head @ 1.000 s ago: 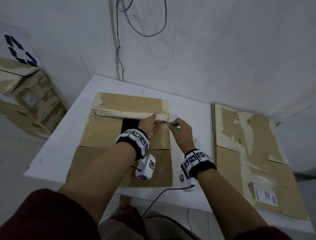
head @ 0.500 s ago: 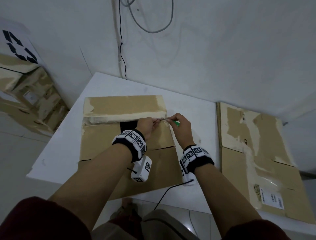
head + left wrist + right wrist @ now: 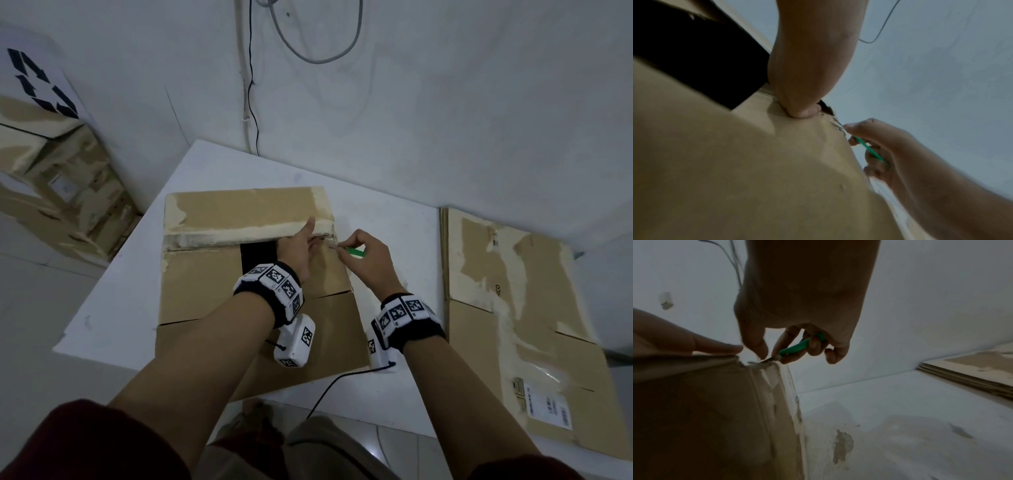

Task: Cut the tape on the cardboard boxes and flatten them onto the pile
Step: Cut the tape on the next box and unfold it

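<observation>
A brown cardboard box (image 3: pixel 205 284) stands on the white table (image 3: pixel 113 308), with a pale tape seam (image 3: pixel 239 235) across its top and a dark gap (image 3: pixel 258 255) between the flaps. My left hand (image 3: pixel 313 233) presses on the flaps at the seam's right end, thumb down on the near flap (image 3: pixel 803 112). Just right of it, my right hand (image 3: pixel 344 244) grips a green-handled cutter (image 3: pixel 355 253). In the right wrist view the cutter (image 3: pixel 795 348) has its blade tip at the torn tape on the box's top right corner.
A pile of flattened cardboard (image 3: pixel 513 308) lies on the table's right side, a strip of bare table between it and the box. More cardboard (image 3: pixel 58 178) is stacked on the floor at the left under a recycling sign. Cables hang on the wall behind.
Both hands have stayed at the right end of the seam, the cutter edging slightly toward the box corner. The box has turned a little on the table.
</observation>
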`<state>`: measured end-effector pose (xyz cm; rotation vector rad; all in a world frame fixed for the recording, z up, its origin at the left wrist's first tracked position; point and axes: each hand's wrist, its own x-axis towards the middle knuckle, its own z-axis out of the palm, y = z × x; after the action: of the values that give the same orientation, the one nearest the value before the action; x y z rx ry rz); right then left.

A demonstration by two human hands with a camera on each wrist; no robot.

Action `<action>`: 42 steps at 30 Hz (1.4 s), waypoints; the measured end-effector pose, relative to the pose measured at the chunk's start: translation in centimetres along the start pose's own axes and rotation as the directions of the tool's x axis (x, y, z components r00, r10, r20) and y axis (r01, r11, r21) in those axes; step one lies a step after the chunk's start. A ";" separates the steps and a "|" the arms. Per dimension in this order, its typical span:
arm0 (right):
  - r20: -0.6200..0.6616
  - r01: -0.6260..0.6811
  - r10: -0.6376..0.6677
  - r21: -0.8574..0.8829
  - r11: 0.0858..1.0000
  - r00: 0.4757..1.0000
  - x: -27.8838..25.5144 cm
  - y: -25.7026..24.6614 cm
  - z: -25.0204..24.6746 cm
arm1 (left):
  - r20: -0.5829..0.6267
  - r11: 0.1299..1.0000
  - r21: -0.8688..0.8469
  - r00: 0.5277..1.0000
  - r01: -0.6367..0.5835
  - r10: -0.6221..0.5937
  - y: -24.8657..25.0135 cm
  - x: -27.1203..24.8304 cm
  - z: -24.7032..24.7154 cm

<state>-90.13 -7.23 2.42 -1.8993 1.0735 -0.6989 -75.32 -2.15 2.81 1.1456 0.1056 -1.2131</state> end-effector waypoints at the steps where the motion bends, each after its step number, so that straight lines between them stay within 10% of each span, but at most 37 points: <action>1: 0.000 -0.005 0.005 -0.004 1.000 1.000 -0.4 0.3 -0.4 | -0.021 1.000 0.014 1.000 0.002 -0.002 -0.1 0.2 0.1; 13: -0.091 -0.247 0.254 0.083 0.966 0.963 3.0 -0.1 -1.2 | 0.045 0.998 0.067 0.999 0.012 -0.015 -1.0 0.7 -0.7; 35: 0.229 -0.302 0.321 -0.113 0.946 0.919 3.0 -2.2 -2.2 | -0.032 0.969 0.246 0.999 0.039 -0.032 -1.0 0.9 -1.0; 40: 0.103 -0.470 0.459 0.134 0.872 0.882 0.1 1.1 -2.6 | -0.003 0.961 0.240 0.990 -0.137 0.142 0.1 -0.3 -0.1; 42: 0.034 -0.546 0.549 -0.055 0.836 0.835 -1.7 4.2 -2.2 | 0.040 0.938 0.240 0.968 -0.251 0.249 1.1 -1.4 0.3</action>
<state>-94.39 -7.81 -0.16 -1.5128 1.5217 -0.2955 -75.23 -1.54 4.56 1.3228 -0.1970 -1.0221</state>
